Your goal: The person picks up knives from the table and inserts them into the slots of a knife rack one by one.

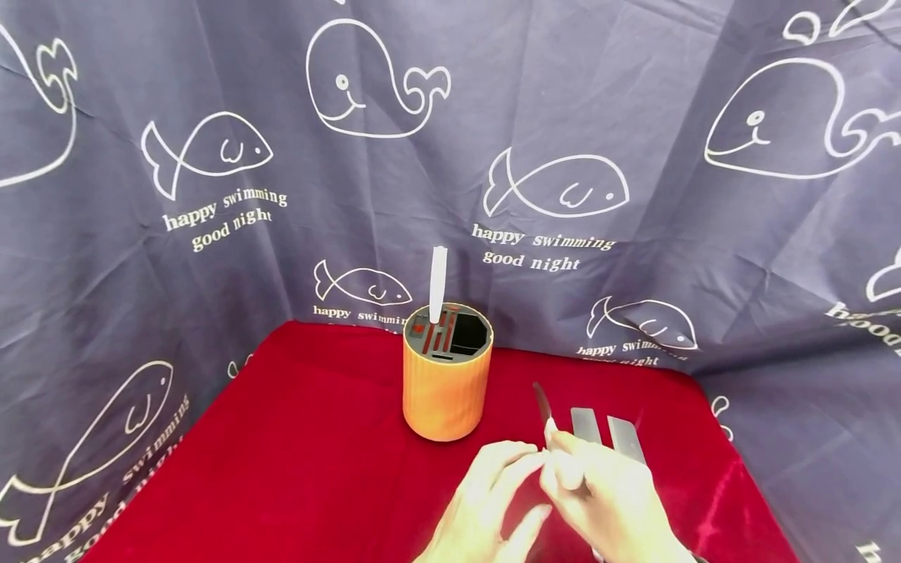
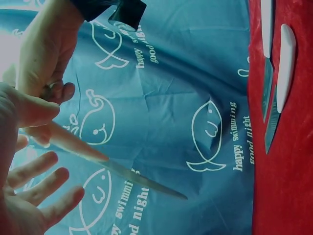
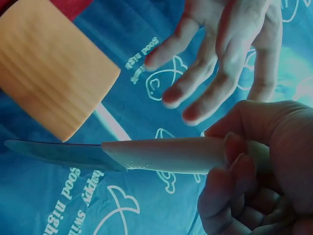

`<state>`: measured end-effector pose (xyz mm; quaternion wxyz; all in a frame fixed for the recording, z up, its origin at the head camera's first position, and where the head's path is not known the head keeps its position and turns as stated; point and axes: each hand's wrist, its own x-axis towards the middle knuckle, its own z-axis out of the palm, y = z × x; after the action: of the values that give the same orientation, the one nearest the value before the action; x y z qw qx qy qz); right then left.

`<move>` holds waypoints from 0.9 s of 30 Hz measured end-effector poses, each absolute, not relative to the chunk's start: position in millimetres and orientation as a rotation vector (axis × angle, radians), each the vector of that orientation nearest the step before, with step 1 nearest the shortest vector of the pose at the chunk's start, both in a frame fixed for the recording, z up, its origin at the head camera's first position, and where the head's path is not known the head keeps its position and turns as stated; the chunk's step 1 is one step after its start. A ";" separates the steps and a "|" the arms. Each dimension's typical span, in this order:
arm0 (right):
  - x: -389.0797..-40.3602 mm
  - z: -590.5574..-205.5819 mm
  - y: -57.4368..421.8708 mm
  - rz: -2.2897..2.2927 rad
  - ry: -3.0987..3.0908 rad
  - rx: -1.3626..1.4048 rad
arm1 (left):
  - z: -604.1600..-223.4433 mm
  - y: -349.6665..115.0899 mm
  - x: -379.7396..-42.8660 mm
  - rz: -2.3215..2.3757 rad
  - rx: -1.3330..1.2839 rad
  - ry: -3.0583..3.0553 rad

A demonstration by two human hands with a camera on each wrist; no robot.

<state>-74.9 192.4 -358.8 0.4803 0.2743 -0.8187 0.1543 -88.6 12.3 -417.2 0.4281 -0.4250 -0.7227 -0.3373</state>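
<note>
My right hand (image 1: 612,493) grips a knife (image 3: 166,152) by its pale handle, the blade pointing away from me above the red cloth. Beside it, my left hand (image 1: 486,500) has its fingertips close to the handle. Those fingers are spread in the left wrist view, and I cannot tell whether they touch the knife. Two more knives lie on the cloth at the right: one knife (image 2: 285,68) and a second knife (image 2: 266,34), both white-handled. In the head view my right hand partly covers them.
A round orange-yellow knife block (image 1: 446,399) with a slotted dark top stands behind my hands. One white knife handle (image 1: 438,285) sticks up from it. Red cloth (image 1: 317,469) covers the table. A grey-blue curtain (image 1: 422,195) with fish drawings surrounds its back and sides.
</note>
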 end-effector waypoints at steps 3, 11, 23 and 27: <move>-74.6 -358.9 189.5 0.343 -1.964 0.699 | -414.0 14.8 -91.4 -0.836 -1.074 -1.740; -70.0 -354.8 181.3 0.286 -1.957 0.678 | -412.9 15.9 -93.3 -0.829 -1.080 -1.688; -67.5 -353.6 176.3 0.314 -2.011 0.647 | -412.6 19.1 -94.5 -0.805 -1.072 -1.637; -66.0 -352.7 175.0 0.375 -2.058 0.689 | -413.4 20.3 -93.0 -0.826 -1.077 -1.601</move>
<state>-66.0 175.0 -352.7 0.4523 0.2790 -0.8334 0.1517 -93.0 20.3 -413.4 0.4980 -0.4450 -0.6615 -0.3412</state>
